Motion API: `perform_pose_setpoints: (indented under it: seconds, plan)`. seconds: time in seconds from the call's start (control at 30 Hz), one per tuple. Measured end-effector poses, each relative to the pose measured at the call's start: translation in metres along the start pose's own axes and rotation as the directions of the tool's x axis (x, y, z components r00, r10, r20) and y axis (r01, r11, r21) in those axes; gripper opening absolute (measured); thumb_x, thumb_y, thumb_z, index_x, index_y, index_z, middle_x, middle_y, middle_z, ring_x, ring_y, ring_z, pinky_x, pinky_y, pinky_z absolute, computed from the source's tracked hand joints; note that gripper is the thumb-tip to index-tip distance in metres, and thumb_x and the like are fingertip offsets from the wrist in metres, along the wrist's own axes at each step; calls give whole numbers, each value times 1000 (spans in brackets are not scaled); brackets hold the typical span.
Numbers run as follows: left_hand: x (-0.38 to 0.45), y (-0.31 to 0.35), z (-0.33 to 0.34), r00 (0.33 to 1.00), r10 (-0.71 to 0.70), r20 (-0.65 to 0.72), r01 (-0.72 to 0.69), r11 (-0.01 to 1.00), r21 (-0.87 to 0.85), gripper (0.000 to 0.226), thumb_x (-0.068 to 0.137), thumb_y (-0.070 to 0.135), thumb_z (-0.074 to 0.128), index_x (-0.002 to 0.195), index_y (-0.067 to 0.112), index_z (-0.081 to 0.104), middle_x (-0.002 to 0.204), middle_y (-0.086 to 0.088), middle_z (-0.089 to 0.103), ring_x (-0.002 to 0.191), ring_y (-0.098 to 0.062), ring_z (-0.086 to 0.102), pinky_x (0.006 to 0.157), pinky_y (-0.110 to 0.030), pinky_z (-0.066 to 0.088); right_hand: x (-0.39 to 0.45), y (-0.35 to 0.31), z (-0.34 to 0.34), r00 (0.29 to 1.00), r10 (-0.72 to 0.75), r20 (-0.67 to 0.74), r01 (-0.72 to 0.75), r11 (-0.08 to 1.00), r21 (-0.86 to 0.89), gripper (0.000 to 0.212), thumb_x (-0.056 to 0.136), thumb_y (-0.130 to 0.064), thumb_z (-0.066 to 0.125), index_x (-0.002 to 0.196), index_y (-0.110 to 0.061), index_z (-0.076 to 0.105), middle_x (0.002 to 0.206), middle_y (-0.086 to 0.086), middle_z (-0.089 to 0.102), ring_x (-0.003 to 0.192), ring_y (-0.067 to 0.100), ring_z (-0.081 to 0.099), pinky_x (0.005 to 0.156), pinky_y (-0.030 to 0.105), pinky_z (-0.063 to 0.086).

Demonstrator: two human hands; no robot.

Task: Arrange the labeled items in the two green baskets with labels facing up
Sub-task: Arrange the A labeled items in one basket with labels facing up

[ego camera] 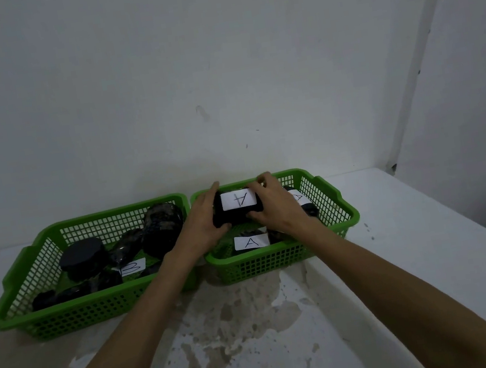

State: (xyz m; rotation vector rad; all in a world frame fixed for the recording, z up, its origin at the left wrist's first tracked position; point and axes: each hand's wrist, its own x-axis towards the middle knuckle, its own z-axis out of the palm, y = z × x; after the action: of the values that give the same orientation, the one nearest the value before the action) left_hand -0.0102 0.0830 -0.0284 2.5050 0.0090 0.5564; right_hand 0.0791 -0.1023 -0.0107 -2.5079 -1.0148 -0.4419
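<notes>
Two green baskets stand side by side on a white table. Over the right basket point(342, 200) I hold a black box point(233, 215) whose white label reads A and faces up. My left hand point(201, 221) grips its left end and my right hand point(276, 207) its right end. Under it lie another item with an A label point(251, 242) facing up and a labelled dark item point(303, 203) at the right. The left basket point(29, 278) holds a black round jar point(83, 261), a camouflage cylinder point(161, 229), other dark items and a B label point(133, 267).
The baskets sit against a white wall point(219, 77). The table point(434, 249) has a worn, stained patch point(238, 310) in front of the baskets. Its right edge drops off near the corner of the room.
</notes>
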Motion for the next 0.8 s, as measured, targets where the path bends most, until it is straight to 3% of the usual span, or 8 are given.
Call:
perform_pose_setpoints:
  seconds: [0.1, 0.2, 0.3, 0.37, 0.43, 0.5, 0.67, 0.8]
  plan:
    - [4, -3, -8, 998, 21, 66, -27, 996, 90, 98, 86, 9, 65, 157, 28, 1, 158, -8, 24, 138, -29, 34, 99, -38, 45, 25, 9, -14, 974, 37, 223, -22, 997, -68, 62, 75, -37, 82, 127, -12, 57, 119, 11, 50, 111, 28, 48, 88, 44, 49]
    - [14, -8, -17, 998, 35, 53, -45, 977, 207, 84, 88, 3, 56, 157, 21, 13, 154, -11, 31, 137, -30, 34, 102, -41, 42, 41, 10, -12, 893, 40, 449, 16, 993, -119, 39, 73, -33, 86, 96, -12, 63, 99, 7, 56, 90, 26, 54, 73, 36, 47]
    - [28, -9, -25, 996, 28, 86, -58, 926, 374, 68, 90, 9, 58, 152, 15, 30, 147, -13, 43, 133, -32, 40, 105, -44, 39, 47, 8, 4, 852, 39, 522, 25, 993, -115, 29, 75, -29, 85, 79, -19, 59, 80, 0, 53, 80, 25, 53, 61, 30, 39]
    - [37, -10, -27, 990, 7, 143, -74, 882, 465, 58, 92, 17, 59, 147, 13, 40, 142, -14, 49, 129, -33, 45, 103, -45, 41, 51, 9, 13, 836, 36, 548, 28, 994, -108, 28, 79, -27, 82, 96, -13, 64, 92, 4, 59, 88, 28, 56, 69, 30, 40]
    - [44, -12, -23, 980, 1, 201, -115, 825, 553, 48, 91, 21, 60, 138, 11, 49, 134, -14, 55, 122, -33, 51, 97, -44, 44, 54, 10, 19, 820, 31, 572, 45, 992, -119, 47, 82, -26, 78, 122, -9, 61, 117, 11, 62, 103, 31, 59, 75, 30, 41]
    - [51, -12, -17, 968, -6, 252, -156, 773, 616, 41, 89, 22, 62, 128, 11, 56, 125, -13, 60, 114, -32, 55, 91, -41, 46, 55, 10, 21, 810, 22, 586, 63, 990, -125, 55, 84, -24, 76, 133, -10, 56, 127, 10, 60, 111, 30, 58, 77, 30, 41]
    - [70, -8, -3, 921, -118, 372, -201, 673, 711, 31, 86, 21, 65, 115, 12, 58, 115, -11, 63, 107, -30, 60, 76, -35, 40, 55, 10, 25, 789, -6, 614, 147, 973, -180, 48, 83, -22, 74, 128, -13, 60, 116, 11, 65, 100, 31, 61, 70, 34, 47]
    - [81, -14, 7, 890, -195, 412, -196, 653, 732, 24, 88, 19, 61, 112, 15, 55, 113, -9, 63, 102, -27, 61, 77, -36, 41, 59, 14, 18, 802, -14, 597, 150, 973, -178, 57, 75, -26, 81, 127, -13, 60, 114, 9, 66, 102, 30, 63, 81, 38, 54]
